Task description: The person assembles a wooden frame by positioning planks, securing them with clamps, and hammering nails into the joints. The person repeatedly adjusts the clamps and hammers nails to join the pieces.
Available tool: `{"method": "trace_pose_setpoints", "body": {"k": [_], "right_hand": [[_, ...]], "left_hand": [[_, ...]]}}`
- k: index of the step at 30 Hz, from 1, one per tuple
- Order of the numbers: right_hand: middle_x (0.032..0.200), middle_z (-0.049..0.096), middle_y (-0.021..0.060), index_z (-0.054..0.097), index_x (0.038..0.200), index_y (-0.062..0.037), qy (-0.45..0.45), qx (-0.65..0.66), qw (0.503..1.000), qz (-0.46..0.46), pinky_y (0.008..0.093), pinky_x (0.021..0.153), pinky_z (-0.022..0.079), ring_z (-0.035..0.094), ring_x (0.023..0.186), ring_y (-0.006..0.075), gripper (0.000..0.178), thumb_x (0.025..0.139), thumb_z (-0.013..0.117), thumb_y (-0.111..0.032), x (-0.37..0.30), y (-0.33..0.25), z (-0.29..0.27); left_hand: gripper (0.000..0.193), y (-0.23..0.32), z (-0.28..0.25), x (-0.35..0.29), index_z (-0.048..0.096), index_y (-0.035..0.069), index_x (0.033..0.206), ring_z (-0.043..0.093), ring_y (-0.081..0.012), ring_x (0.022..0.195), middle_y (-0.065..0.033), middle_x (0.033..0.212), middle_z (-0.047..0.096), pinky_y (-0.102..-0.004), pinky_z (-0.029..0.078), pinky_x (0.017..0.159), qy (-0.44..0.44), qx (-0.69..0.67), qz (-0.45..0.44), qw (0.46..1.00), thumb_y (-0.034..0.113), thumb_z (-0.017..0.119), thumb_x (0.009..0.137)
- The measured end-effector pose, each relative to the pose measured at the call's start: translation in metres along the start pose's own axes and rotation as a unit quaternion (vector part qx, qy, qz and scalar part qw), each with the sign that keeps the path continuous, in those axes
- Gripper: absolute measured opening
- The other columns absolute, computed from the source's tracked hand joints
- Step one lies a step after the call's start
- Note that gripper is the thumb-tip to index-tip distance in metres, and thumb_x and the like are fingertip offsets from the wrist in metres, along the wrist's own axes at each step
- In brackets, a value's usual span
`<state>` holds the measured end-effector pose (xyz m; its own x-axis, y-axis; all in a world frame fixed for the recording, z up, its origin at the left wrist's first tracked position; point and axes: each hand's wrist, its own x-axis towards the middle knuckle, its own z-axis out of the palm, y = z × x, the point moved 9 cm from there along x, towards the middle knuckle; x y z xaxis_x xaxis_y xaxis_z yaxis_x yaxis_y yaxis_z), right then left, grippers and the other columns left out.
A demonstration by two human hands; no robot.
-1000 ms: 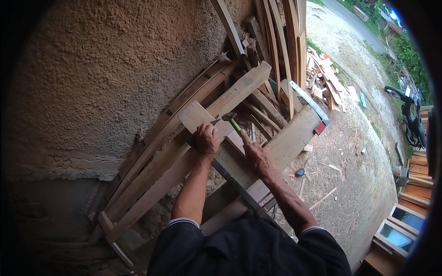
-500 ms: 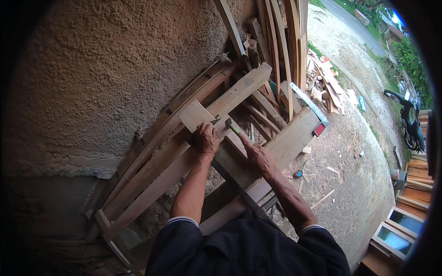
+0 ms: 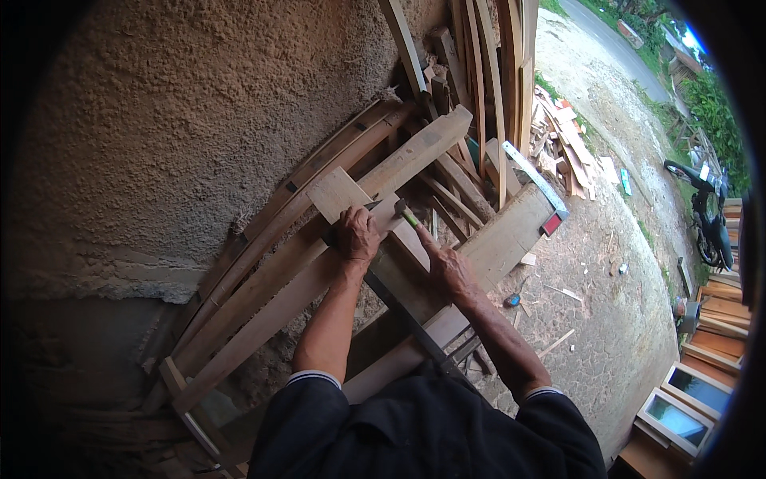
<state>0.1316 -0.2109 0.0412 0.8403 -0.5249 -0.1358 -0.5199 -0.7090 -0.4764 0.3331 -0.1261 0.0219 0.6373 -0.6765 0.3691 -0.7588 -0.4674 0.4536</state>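
My left hand [image 3: 357, 233] is closed, pressed over a pale timber piece [image 3: 384, 214]. A dark point sticks out beside its fingers, but what it grips is hidden. My right hand [image 3: 452, 270] is wrapped round a green-handled tool [image 3: 411, 218], index finger along the shaft. The tool's small dark head sits at the timber's right end, close to my left hand; its exact kind is unclear. Beneath both hands lie crossed beams, including a squared pale beam [image 3: 423, 152] and a wide board [image 3: 511, 239]. A dark, straight strip [image 3: 403, 311] runs from below my left hand toward my body.
A try square [image 3: 536, 182] with a red stock rests on the wide board. Long planks [image 3: 479, 80] lean against the rough wall [image 3: 239, 104]. On the ground lie a tape measure [image 3: 512, 300] and offcuts [image 3: 562, 136]. A motorcycle [image 3: 708, 211] and window frames [image 3: 678, 419] stand at right.
Hardly anything differs: the view has shifted slightly. Both hands keep their hold, and the green-handled tool stays at the timber's end.
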Motion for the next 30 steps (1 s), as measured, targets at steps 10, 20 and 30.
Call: {"method": "trace_pose_setpoints", "body": {"k": [10,20,30], "right_hand": [[0.082,0.063,0.0296,0.03,0.157,-0.0269,0.118,0.196,0.968,0.106,0.051,0.068,0.048,0.065,0.072,0.0423,0.063,0.1,0.05,-0.014,-0.041,0.102,-0.024],[0.049,0.033,-0.0045,0.024,0.159,-0.0136,0.08,0.36,0.91,0.187,0.0272,0.033,0.031,0.035,0.037,0.0066,0.066,0.104,0.051,-0.038,-0.071,0.258,0.05],[0.109,0.069,0.0293,0.034,0.155,-0.0122,0.035,-0.115,0.984,0.132,0.0509,0.083,0.052,0.067,0.099,0.0439,0.063,0.103,0.044,-0.046,-0.065,0.263,0.045]], "left_hand": [[0.052,0.014,-0.002,0.006,0.059,0.01,0.101,0.058,-0.0342,0.1,-0.0131,0.103,0.062,-0.0486,0.047,0.086,-0.037,0.047,-0.071,0.996,0.049,0.081,0.074],[0.03,0.02,-0.001,-0.031,0.06,0.001,0.11,0.053,-0.0376,0.12,-0.0192,0.121,0.06,-0.047,0.041,0.104,-0.04,-0.011,-0.026,0.999,0.02,0.066,0.087],[0.056,0.061,-0.068,-0.174,0.054,0.004,0.138,0.036,-0.0345,0.143,-0.0167,0.152,0.043,-0.047,0.027,0.12,-0.029,-0.007,-0.083,0.996,0.03,0.067,0.09]]}}
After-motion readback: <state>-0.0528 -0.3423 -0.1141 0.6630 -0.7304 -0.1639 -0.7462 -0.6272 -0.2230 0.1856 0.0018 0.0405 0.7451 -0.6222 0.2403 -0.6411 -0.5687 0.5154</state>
